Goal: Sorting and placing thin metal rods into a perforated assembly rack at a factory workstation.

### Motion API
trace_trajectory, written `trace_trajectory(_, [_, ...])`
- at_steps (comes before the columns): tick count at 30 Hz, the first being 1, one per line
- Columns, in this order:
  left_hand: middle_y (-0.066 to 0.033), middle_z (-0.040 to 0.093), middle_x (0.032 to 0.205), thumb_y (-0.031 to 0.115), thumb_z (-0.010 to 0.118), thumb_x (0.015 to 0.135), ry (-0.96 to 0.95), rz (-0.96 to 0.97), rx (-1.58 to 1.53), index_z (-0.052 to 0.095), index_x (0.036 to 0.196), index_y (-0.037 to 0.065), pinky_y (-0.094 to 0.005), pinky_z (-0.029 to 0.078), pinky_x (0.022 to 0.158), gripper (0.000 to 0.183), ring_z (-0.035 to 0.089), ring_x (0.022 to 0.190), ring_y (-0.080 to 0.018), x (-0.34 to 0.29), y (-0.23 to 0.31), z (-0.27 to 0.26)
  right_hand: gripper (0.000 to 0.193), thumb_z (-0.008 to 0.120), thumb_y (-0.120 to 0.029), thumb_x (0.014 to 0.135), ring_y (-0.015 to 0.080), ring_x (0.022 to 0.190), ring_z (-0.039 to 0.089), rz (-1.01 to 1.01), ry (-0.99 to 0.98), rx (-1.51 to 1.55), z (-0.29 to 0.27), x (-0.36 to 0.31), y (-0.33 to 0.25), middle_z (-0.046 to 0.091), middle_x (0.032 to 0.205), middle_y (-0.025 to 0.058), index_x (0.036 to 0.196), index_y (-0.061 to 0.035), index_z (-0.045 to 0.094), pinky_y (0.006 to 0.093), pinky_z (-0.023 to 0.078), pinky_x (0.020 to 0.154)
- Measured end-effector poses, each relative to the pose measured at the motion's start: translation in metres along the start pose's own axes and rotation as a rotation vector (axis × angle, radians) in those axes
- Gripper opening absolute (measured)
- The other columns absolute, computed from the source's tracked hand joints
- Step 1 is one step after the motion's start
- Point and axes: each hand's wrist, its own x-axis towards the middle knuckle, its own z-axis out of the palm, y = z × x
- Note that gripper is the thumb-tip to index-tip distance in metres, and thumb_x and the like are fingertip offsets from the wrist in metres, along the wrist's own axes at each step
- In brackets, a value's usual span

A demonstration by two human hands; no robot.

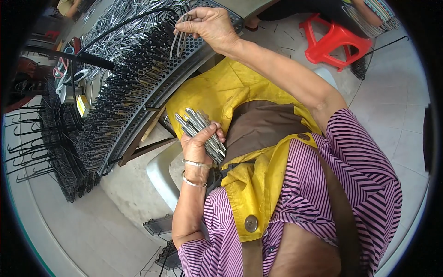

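A bundle of slender silver metal rods (196,122) is wrapped in my left hand (203,144), in front of the yellow-and-brown apron (258,127) over my lap. My right hand (210,27) reaches out to the far edge of a black perforated metal rack (173,76), its thumb and fingers pinched on a few thin metal rods (178,44) that hang down over the holes. Many dark and brassy thin pieces (134,78) stand upright in close rows along that rack. Their exact kind is too small to tell.
Loose silver rods (120,25) lie heaped on the table behind the rack. Hooked black racks (60,143) hang at the left, near a small yellow box (83,105) and scissors (60,69). A red plastic stool (334,44) stands at the far right, beside another person's arm (369,14).
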Motion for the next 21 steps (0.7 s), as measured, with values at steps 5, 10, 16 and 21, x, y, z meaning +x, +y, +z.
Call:
trace_trajectory(5, [-0.0135, 0.058, 0.072, -0.007, 0.059, 0.070, -0.002, -0.012, -0.009, 0.049, 0.091, -0.002, -0.0312, 0.048, 0.048, 0.024, 0.057, 0.057, -0.0225, 0.000, 0.001, 0.000, 0.012, 0.065, -0.010, 0.075, 0.0031, 0.065, 0.058, 0.040, -0.073, -0.053, 0.002, -0.009, -0.004, 0.065, 0.074, 0.0026, 0.083, -0.0012, 0.063, 0.0160, 0.043, 0.055])
trace_trajectory(10, [-0.0141, 0.058, 0.071, -0.008, 0.058, 0.070, 0.004, -0.008, -0.022, 0.049, 0.090, -0.003, -0.0314, 0.048, 0.048, 0.023, 0.057, 0.056, -0.0223, 0.000, 0.002, 0.000, 0.006, 0.064, -0.007, 0.076, 0.0020, 0.063, 0.055, 0.000, -0.152, 0.010, 0.000, -0.012, -0.006, 0.064, 0.071, 0.0006, 0.080, -0.0031, 0.064, 0.0145, 0.043, 0.056])
trace_trajectory(16, [-0.0147, 0.058, 0.071, -0.009, 0.057, 0.070, 0.025, -0.004, -0.010, 0.049, 0.089, -0.003, -0.0315, 0.048, 0.047, 0.021, 0.057, 0.055, -0.0221, 0.000, 0.002, 0.001, 0.009, 0.066, -0.009, 0.072, 0.0035, 0.060, 0.055, -0.338, -0.280, -0.336, 0.010, -0.009, -0.011, 0.062, 0.066, 0.0010, 0.079, -0.0031, 0.064, 0.0181, 0.042, 0.053])
trace_trajectory(21, [-0.0148, 0.058, 0.070, -0.008, 0.058, 0.070, 0.032, -0.004, -0.014, 0.050, 0.085, -0.004, -0.0315, 0.048, 0.047, 0.018, 0.057, 0.055, -0.0219, 0.001, 0.003, -0.002, 0.017, 0.059, -0.016, 0.074, 0.0291, 0.053, 0.055, -0.376, -0.426, -0.645, 0.026, -0.001, -0.018, 0.054, 0.057, 0.0165, 0.073, 0.0006, 0.060, 0.0336, 0.044, 0.052])
